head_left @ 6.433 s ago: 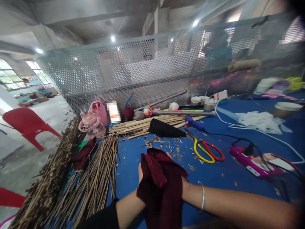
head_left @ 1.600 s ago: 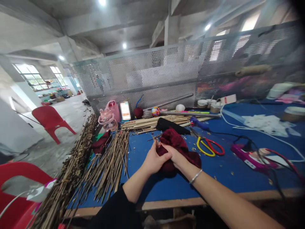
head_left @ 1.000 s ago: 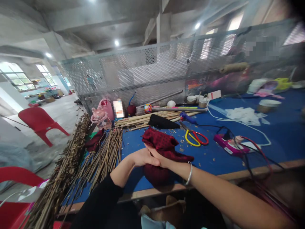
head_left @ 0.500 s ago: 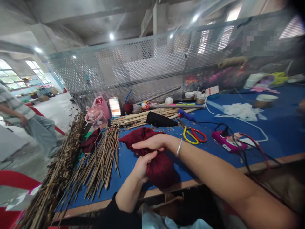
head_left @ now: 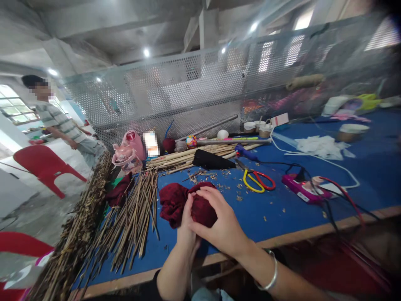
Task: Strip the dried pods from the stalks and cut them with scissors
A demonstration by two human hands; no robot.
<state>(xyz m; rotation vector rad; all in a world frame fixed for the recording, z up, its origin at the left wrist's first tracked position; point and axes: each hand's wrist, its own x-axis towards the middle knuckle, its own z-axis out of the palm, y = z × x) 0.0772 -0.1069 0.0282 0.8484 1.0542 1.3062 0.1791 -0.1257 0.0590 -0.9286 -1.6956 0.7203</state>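
Note:
Both my hands are closed on a bunched dark red cloth (head_left: 203, 209), just above the near edge of the blue table. My left hand (head_left: 186, 223) grips the gathered middle, with a loose puffed part of the cloth sticking out to its left. My right hand (head_left: 224, 219), with a silver bangle on the wrist, curves its fingers and thumb around the rounded part. Whatever may be inside the cloth is hidden. Left of my hands a bundle of thin sticks (head_left: 134, 221) lies on the table, beside another dark red cloth piece (head_left: 120, 190).
Scissors (head_left: 258, 180) with yellow and red handles lie beyond my right hand, near a blue glue gun (head_left: 246, 151) and a pink power strip (head_left: 300, 188) with cords. Dried stalks (head_left: 73, 225) line the left edge. Perforated metal panels (head_left: 163, 90) stand behind. A person walks at left.
The cloth has gone from stretched and held low to a compact bunch farther forward. My right hand has moved from over its top to its right side. The person at left has moved right.

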